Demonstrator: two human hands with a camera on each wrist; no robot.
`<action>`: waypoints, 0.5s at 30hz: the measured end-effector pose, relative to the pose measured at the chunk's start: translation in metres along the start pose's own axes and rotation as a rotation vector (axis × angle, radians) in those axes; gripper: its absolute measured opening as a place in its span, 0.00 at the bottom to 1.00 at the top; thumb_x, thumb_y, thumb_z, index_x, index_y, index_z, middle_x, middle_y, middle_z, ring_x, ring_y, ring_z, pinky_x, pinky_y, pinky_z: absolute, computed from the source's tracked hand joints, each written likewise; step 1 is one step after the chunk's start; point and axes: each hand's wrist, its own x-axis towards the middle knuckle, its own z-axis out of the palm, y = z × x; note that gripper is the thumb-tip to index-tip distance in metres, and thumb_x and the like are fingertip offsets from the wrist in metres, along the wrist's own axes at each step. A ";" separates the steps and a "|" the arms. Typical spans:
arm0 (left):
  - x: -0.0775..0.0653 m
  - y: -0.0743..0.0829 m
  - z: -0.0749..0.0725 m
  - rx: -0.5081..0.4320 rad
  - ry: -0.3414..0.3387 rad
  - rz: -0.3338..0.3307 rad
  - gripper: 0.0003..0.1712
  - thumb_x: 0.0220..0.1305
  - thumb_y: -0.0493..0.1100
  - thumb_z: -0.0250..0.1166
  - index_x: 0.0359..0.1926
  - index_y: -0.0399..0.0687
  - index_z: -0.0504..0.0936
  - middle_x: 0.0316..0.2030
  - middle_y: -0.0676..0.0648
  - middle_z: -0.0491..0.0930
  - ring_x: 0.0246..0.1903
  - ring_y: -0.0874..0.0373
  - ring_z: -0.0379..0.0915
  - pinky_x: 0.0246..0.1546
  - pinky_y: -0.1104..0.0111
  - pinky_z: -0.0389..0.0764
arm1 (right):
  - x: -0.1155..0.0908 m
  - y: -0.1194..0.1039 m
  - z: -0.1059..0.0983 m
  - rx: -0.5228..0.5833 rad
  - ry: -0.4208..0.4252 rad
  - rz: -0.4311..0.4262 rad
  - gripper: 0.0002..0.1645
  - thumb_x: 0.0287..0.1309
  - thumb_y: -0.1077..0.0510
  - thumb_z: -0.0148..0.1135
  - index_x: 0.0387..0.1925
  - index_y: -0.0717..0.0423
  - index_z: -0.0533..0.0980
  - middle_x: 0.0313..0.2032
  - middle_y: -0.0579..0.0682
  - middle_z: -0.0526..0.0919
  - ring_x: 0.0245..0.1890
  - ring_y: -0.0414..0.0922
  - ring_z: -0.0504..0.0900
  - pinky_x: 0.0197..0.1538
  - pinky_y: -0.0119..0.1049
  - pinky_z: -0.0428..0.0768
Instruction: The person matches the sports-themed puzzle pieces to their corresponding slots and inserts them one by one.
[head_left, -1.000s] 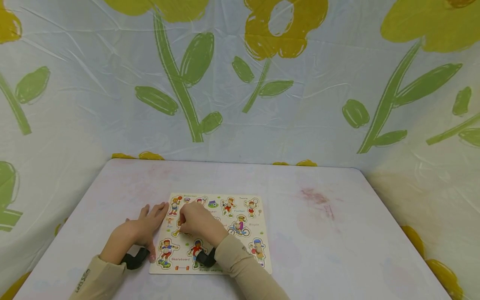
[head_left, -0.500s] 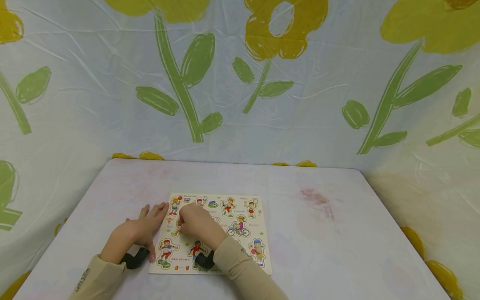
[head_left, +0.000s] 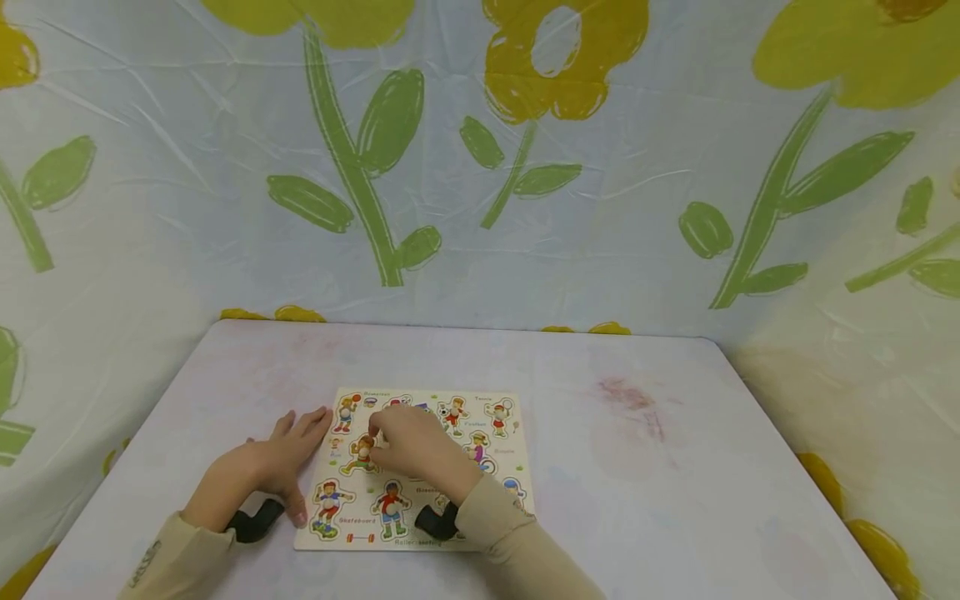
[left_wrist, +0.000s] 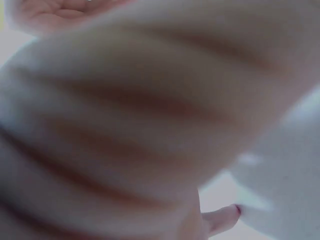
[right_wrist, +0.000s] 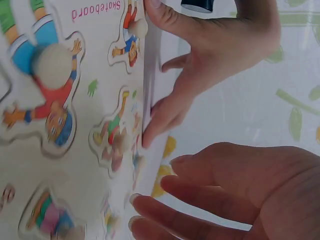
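A wooden knob puzzle board [head_left: 360, 546] with children playing sports lies on the table. My left hand [head_left: 266, 467] rests at its left edge, fingers spread and thumb by the lower left corner. The right hand [head_left: 423, 442] is over the upper middle of the board, just right of the runner piece [head_left: 362, 454]. In the right wrist view the right hand [right_wrist: 215, 195] has loosely bent fingers with nothing between them. The runner piece [right_wrist: 114, 132] lies in its outline, its knob uncovered. Part of the board is hidden under my right hand and forearm. Skin fills most of the left wrist view.
A skateboarder piece [head_left: 328, 507] and a roller-skater piece [head_left: 392, 508] sit in the board's front row. The white table [head_left: 637, 483] has a reddish smudge [head_left: 630, 393] on the right. A flower-printed cloth [head_left: 600, 208] stands behind and at the sides.
My right hand has come off the runner piece and shifted a little to the right, so that piece now shows. The left hand has stayed at the board's edge.
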 end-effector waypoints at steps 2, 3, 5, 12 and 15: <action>0.002 -0.006 0.002 -0.009 0.009 0.011 0.82 0.28 0.63 0.83 0.78 0.39 0.46 0.77 0.35 0.42 0.71 0.22 0.33 0.46 0.16 0.45 | -0.007 0.005 -0.006 -0.016 0.031 -0.007 0.09 0.58 0.55 0.67 0.41 0.51 0.83 0.36 0.43 0.84 0.29 0.35 0.75 0.30 0.27 0.73; 0.002 -0.009 0.002 -0.016 0.010 0.018 0.79 0.31 0.65 0.82 0.77 0.39 0.47 0.76 0.35 0.43 0.70 0.22 0.34 0.46 0.16 0.44 | -0.010 0.007 -0.010 -0.018 0.047 -0.008 0.10 0.58 0.55 0.67 0.42 0.51 0.84 0.37 0.43 0.84 0.30 0.36 0.76 0.30 0.27 0.73; 0.002 -0.014 0.001 -0.025 0.020 0.029 0.73 0.38 0.69 0.77 0.77 0.40 0.50 0.76 0.36 0.46 0.71 0.23 0.37 0.47 0.16 0.44 | -0.018 0.015 -0.017 -0.018 0.095 -0.012 0.11 0.58 0.56 0.66 0.43 0.51 0.84 0.39 0.44 0.84 0.32 0.37 0.79 0.30 0.28 0.75; -0.015 -0.022 -0.008 -0.032 0.113 0.062 0.61 0.51 0.70 0.70 0.76 0.43 0.56 0.74 0.33 0.51 0.68 0.25 0.49 0.50 0.19 0.49 | -0.055 0.045 -0.042 0.097 0.295 0.005 0.13 0.58 0.58 0.69 0.45 0.54 0.83 0.42 0.48 0.83 0.37 0.46 0.81 0.34 0.36 0.79; -0.022 -0.026 -0.011 -0.026 0.181 0.082 0.56 0.54 0.68 0.69 0.75 0.44 0.60 0.73 0.33 0.55 0.67 0.24 0.50 0.50 0.20 0.51 | -0.072 0.057 -0.051 0.138 0.375 0.027 0.15 0.56 0.58 0.70 0.46 0.54 0.82 0.45 0.47 0.82 0.40 0.47 0.82 0.38 0.39 0.80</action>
